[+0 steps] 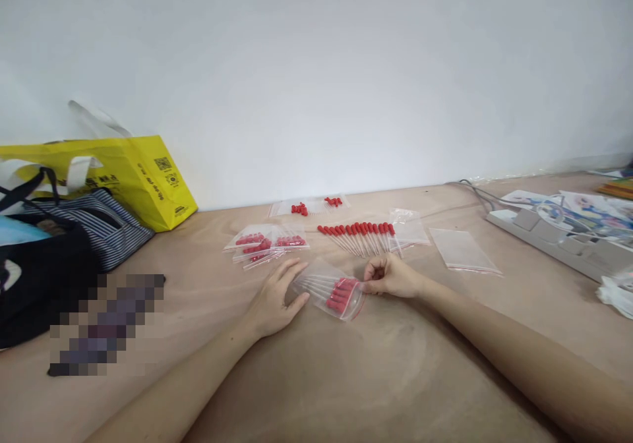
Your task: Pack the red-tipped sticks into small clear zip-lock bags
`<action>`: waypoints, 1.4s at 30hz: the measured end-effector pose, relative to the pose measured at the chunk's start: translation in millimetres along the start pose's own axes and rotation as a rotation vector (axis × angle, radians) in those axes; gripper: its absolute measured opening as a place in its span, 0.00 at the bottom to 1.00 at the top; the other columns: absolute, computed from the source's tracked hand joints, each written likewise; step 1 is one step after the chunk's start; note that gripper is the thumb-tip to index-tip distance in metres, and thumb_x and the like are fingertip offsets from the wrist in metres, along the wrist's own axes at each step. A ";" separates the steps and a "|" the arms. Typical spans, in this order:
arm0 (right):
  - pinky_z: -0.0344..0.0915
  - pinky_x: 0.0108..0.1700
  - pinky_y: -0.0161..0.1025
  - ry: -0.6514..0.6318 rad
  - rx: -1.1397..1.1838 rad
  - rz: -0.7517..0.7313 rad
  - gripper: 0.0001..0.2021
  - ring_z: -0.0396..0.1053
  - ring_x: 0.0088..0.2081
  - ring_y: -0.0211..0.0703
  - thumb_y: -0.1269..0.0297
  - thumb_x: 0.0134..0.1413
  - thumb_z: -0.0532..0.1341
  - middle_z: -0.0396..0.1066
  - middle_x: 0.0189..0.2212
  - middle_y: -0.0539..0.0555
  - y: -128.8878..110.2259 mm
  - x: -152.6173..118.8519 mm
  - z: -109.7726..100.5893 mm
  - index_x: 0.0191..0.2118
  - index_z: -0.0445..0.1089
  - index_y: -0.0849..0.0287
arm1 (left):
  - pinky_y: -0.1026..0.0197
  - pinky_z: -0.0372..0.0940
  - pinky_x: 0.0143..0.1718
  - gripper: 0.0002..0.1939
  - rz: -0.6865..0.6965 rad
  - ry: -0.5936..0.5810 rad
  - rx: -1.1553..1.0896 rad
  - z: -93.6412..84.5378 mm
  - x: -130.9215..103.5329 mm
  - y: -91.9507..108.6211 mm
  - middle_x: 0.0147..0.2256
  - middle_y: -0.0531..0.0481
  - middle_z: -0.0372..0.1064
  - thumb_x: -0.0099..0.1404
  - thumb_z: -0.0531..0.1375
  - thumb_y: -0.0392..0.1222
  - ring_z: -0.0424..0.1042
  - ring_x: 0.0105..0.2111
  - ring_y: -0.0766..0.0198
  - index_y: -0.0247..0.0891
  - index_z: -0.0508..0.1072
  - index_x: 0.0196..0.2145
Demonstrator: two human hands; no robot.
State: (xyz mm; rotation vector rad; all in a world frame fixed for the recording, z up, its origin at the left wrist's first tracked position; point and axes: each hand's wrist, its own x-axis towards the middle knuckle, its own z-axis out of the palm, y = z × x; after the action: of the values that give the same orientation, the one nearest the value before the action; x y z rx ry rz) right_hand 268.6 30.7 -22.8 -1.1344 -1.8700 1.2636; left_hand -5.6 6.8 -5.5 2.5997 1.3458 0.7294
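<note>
A clear zip-lock bag [316,283] lies on the table in front of me, with several white sticks with red tips [341,293] inside it, tips toward the bag's right end. My right hand [390,277] pinches the bag's right edge beside the zip strip. At the bag's left end rests my left hand [277,298], fingers apart, thumb and fingertips at or near the plastic. Just beyond, a row of loose red-tipped sticks [357,231] is fanned out. Filled bags [264,244] overlap to the left of that row.
Two groups of filled bags [309,207] lie by the wall. Flat clear bags [465,250] sit on the right, near a white power strip [558,242] with cables. On the left stand a yellow bag [148,186] and a striped pouch [106,222]; a pixelated dark object [106,327] lies nearer.
</note>
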 end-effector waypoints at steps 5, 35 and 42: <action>0.57 0.23 0.30 0.009 -0.149 -0.228 0.11 0.60 0.24 0.30 0.61 0.39 0.64 0.64 0.31 0.50 -8.4 -9.5 1.2 0.30 0.65 0.60 | 0.57 0.64 0.38 0.09 -0.064 0.166 -0.019 3.0 2.5 0.8 0.36 0.48 0.65 0.57 0.54 0.39 0.67 0.37 0.60 0.38 0.66 0.37; 0.59 0.36 0.36 0.282 -0.714 -0.245 0.15 0.64 0.36 0.42 0.77 0.39 0.54 0.67 0.35 0.57 -13.2 -1.4 31.7 0.37 0.66 0.62 | 0.57 0.61 0.37 0.06 0.034 0.077 -0.095 24.4 0.0 51.0 0.34 0.48 0.61 0.53 0.56 0.38 0.64 0.36 0.58 0.39 0.61 0.30; 0.55 0.27 0.32 0.258 -0.616 -0.197 0.05 0.62 0.24 0.36 0.71 0.43 0.57 0.65 0.21 0.49 -13.3 0.9 33.4 0.31 0.65 0.60 | 0.59 0.61 0.35 0.07 -0.013 0.047 -0.138 20.1 2.3 45.1 0.33 0.50 0.62 0.52 0.55 0.34 0.64 0.33 0.60 0.39 0.61 0.31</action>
State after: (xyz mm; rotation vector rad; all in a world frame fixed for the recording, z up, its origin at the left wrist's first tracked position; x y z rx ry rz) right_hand 236.1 15.3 -22.5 -1.2956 -2.1604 0.4048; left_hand 38.1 -16.1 -7.7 2.4799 1.2749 0.8541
